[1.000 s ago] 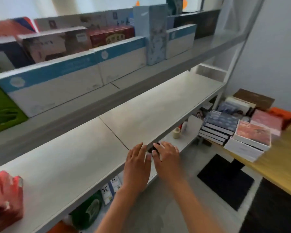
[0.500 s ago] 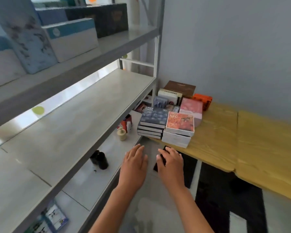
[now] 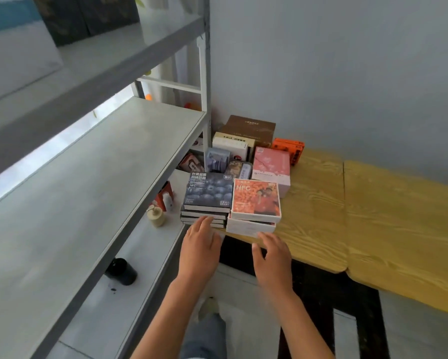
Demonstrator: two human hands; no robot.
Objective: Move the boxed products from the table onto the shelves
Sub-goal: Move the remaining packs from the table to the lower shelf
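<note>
Shelf unit (image 3: 93,161), grey, fills the left of the view; middle board bare. Wooden table (image 3: 373,216) to the right, against the wall, boxed products clustered at its near left corner beside the shelf post.

Dark blue box stack (image 3: 207,193) sits front left of the cluster: top lid shows blueberries, Chinese print and "NFC". Orange-and-white box stack (image 3: 255,199) touches it on the right; its lid also reads "NFC". Behind them: pink box (image 3: 271,164), brown box (image 3: 251,126), white box (image 3: 229,146), orange box (image 3: 290,149); print on these too small to read.

Left hand (image 3: 199,250) palm down, fingers loosely spread, fingertips at the lower front edge of the blue stack; contact cannot be confirmed. Right hand (image 3: 274,257) palm down, fingers spread, tips just under the front edge of the orange-and-white stack. Neither hand holds anything.

Small black cup (image 3: 122,270) and beige bottle (image 3: 155,216) on the lower board.
</note>
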